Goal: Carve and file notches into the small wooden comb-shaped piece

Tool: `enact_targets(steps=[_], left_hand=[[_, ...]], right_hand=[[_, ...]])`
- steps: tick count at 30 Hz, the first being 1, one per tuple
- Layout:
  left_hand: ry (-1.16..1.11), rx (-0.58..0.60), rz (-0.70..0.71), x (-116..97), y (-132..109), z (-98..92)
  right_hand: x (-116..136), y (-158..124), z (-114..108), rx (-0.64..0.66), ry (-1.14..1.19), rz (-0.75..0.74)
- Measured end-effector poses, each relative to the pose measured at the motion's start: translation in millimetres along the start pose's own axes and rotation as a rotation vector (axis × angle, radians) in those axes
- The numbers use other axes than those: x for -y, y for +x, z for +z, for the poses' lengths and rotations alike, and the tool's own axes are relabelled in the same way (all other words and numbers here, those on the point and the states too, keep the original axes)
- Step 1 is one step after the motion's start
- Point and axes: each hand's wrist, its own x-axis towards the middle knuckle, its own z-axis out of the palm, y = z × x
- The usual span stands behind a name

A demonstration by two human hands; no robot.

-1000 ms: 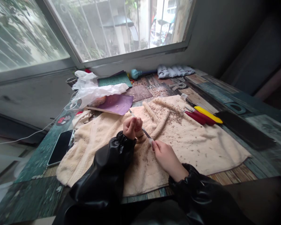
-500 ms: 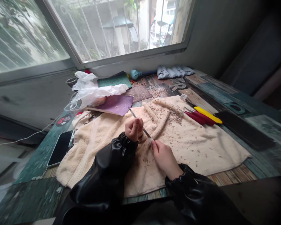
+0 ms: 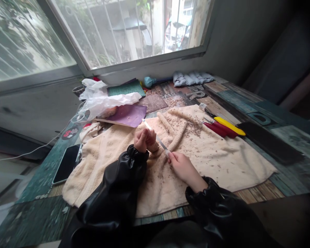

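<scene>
Left hand [image 3: 144,139] clenches a small piece, mostly hidden, above the towel [image 3: 222,162]; right hand [image 3: 182,168] pinches a thin file [image 3: 161,143] across it. Short, steady strokes clear of fingers seem wisest.

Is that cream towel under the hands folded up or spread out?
Spread out. The towel lies open across the table, with a bunched ridge near its middle and shavings scattered over it.
</scene>
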Motion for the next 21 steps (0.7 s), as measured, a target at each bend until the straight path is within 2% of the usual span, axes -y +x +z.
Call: enact_targets(steps=[9,14,21], left_hand=[[0.024,0.066,0.048,3,-1,0.6],[0.048,0.075,0.023,3,-3,2.7],[0.103,0.228,0.004,9,-7,5.0]], right_hand=[[7,-7,-9,0.064,-0.037,0.019],[10,-11,-16,0.092,-0.079,0.023],[8,-3,-19,0.129,-0.100,0.008]])
